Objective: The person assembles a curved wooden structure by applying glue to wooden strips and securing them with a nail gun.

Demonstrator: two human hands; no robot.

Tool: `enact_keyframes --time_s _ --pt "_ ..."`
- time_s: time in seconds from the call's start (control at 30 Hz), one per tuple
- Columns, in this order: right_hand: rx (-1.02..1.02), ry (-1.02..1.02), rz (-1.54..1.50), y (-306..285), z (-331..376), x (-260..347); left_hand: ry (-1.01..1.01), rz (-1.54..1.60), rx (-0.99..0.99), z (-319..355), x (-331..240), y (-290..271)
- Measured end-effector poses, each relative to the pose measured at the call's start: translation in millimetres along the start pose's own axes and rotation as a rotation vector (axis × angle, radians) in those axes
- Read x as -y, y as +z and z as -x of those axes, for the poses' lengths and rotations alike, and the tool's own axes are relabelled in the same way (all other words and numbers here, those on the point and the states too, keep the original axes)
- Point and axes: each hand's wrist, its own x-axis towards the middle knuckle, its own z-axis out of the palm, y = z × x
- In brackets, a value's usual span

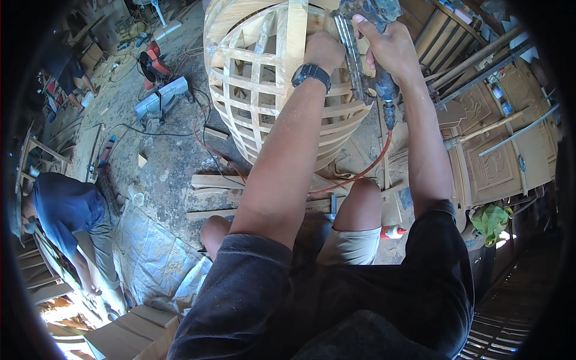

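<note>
Wooden lattice frame (264, 78), curved like a large basket and built of pale crossing slats, stands on the dusty workshop floor (174, 156) at the top centre of the view, directly ahead of the person's bare knees.

Far left, another person in a blue shirt (63, 207) bends over timber. Near them, further up, a mitre saw (161, 99) sits on the floor with dark cables trailing around it. Loose wooden slats (210, 180) lie beside the base of the frame.

At the frame's upper edge, the left hand (324, 51), a black watch (311, 73) on its wrist, rests against a wide upright slat with its fingers curled shut over the wood. Just to the right, the right hand (390, 45) has its fingers wrapped tightly around the handle of a pneumatic nail gun (360, 42), whose long metal magazine lies against the frame. An orange air hose (366, 171) runs down from the tool's handle and loops across the floor.

Right of the arm, carved wooden door panels (498, 156) lie flat, with long poles across them.
</note>
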Motion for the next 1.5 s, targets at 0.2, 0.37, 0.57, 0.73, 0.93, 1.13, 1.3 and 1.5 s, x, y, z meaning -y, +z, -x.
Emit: enact_keyframes --time_s 0.2,0.37,0.57,0.73,0.93,1.13,1.3,1.5 --pt "-0.004 -0.023 0.004 -1 -3 -5 -0.005 -0.024 -0.006 -1 -2 3" --pt "-0.015 -0.052 0.026 1 -1 -2 -0.026 -0.018 -0.003 0 -1 3" --pt "0.008 0.015 -0.13 -3 3 16 0.012 -0.033 0.007 -1 0 5" --pt "0.066 0.02 -0.15 -3 4 18 0.011 -0.046 0.045 -4 2 3" --pt "-0.019 -0.17 -0.107 -7 3 13 0.332 -0.038 0.197 -8 2 -2" --pt "-0.091 -0.417 -0.045 -8 -20 -12 0.4 0.922 0.806 -27 23 5" --pt "0.002 -0.199 0.182 -18 -18 -23 -0.094 0.817 0.487 3 -6 5" --pt "-0.062 -0.193 0.09 -24 -5 -14 0.102 0.676 0.407 -8 0 7"
